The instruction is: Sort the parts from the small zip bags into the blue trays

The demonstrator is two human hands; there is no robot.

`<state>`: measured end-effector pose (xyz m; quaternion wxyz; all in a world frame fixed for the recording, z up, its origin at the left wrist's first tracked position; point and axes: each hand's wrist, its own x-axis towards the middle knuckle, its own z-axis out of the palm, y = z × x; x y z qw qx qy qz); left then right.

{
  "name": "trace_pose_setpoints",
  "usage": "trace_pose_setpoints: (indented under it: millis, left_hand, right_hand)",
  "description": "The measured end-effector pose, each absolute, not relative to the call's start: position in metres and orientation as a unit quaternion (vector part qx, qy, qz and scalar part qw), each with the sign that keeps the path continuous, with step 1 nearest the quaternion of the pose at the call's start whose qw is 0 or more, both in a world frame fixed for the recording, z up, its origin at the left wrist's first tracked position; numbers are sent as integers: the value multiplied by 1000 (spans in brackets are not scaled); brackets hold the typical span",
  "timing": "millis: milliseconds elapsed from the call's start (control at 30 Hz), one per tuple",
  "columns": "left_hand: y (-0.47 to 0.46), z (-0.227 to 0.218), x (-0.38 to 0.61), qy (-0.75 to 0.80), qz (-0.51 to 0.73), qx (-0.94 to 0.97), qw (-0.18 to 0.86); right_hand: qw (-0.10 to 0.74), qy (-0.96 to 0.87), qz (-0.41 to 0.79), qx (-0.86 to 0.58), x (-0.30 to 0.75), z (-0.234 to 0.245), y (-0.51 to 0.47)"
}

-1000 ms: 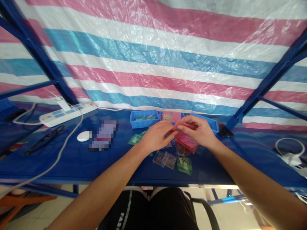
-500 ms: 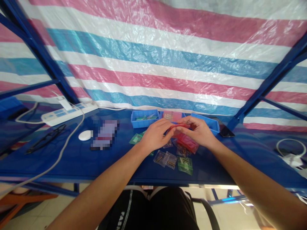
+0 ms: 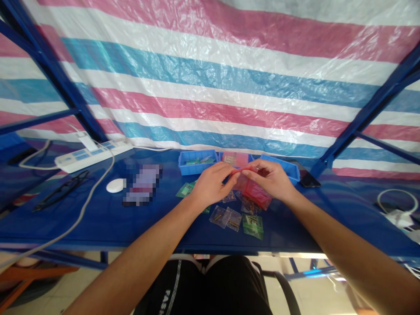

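Note:
Over the middle of the blue table [image 3: 98,218], both my hands pinch a small red plastic bag [image 3: 254,192]. My left hand [image 3: 211,183] grips its upper left edge with fingers closed. My right hand [image 3: 272,179] holds the top right of the bag, fingers curled round it. Below the hands lie several small bags: clear ones with brass parts [image 3: 226,218] and a green one [image 3: 252,225]. Another green bag [image 3: 184,190] lies left of my left wrist.
Three small blue bins [image 3: 197,162] stand in a row behind my hands. A white power strip [image 3: 88,155] with cables, black glasses [image 3: 61,190], a white round puck [image 3: 115,185] and a blurred object sit left. A dark phone [image 3: 309,180] and a white cable [image 3: 397,210] lie right.
The two hands have shifted their fingers slightly along the top of the red bag, which stays in the same place. Nothing else has moved.

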<state>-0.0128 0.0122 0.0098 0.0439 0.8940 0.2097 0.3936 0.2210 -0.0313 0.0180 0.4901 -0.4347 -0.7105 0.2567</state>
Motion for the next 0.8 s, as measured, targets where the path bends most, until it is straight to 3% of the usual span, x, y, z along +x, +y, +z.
trace_pose_setpoints:
  millis: [600, 800]
  left_hand:
    - [13, 8, -12, 214, 410, 886, 41]
    - [13, 7, -13, 235, 357, 904, 32]
  right_hand:
    - [495, -713, 231, -440, 221, 17, -30]
    - [483, -714, 245, -444, 220, 15, -30]
